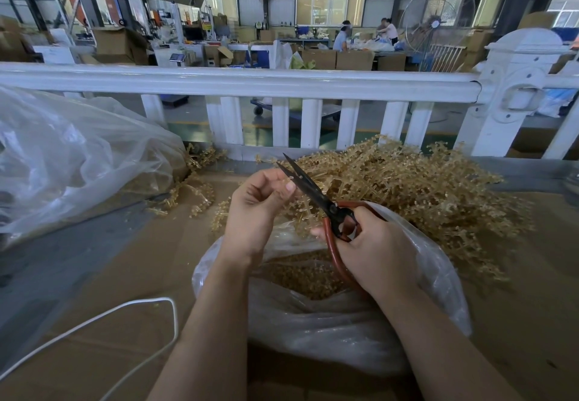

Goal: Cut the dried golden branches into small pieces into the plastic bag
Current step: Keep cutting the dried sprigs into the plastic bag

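Gripping red-handled scissors at frame centre, right hand; blades parted. Branch pinched by left hand above bag of cut pieces.

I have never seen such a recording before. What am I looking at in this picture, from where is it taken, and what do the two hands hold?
There is no machine here. A person wears a camera on the head, so the single picture looks forward and down at that person's own arms.

The right hand grips scissors with red handles; the blades are open. The left hand pinches a golden branch next to the blades.

Below the hands an open plastic bag already contains small cut pieces. To the right lies a pile of uncut branches on brown cardboard. On the left are a larger clear bag and a white cable. A white fence stands behind.
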A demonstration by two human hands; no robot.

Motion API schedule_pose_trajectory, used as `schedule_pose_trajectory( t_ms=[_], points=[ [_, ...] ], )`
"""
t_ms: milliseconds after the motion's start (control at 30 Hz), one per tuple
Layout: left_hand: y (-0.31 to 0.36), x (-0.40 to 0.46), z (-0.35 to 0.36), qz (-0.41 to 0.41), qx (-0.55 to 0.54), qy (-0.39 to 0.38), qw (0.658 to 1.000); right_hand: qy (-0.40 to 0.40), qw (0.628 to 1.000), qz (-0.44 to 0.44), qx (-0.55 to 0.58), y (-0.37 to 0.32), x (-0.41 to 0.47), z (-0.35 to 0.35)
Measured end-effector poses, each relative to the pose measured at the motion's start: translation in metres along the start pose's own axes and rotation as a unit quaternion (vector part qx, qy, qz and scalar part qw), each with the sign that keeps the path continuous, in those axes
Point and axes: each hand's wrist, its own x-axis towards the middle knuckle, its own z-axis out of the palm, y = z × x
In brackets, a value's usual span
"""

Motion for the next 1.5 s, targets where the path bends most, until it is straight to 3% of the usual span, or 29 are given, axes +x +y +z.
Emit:
schedule_pose_trajectory(
  t_ms=[533, 800, 1167, 1500],
  points=[
    [0.001, 0.0, 0.002, -0.045, -0.017, 0.038, 0.998, 0.017, 1.0, 0.018, 0.019, 0.002, -0.001, 0.005],
    [0.001, 0.0, 0.005, -0.011, 0.007, 0.055, 0.998, -0.012, 1.0, 0.019, -0.01, 0.009, 0.001, 0.008],
    [0.002, -0.001, 0.008, -0.075, -0.016, 0.058, 0.995, -0.008, 0.999, 0.019, 0.035, -0.001, -0.002, 0.0],
    [0.005, -0.003, 0.006, -0.073, -0.038, 0.03, 0.996, -0.031, 0.999, 0.015, 0.013, -0.004, -0.001, -0.002]
  ],
)
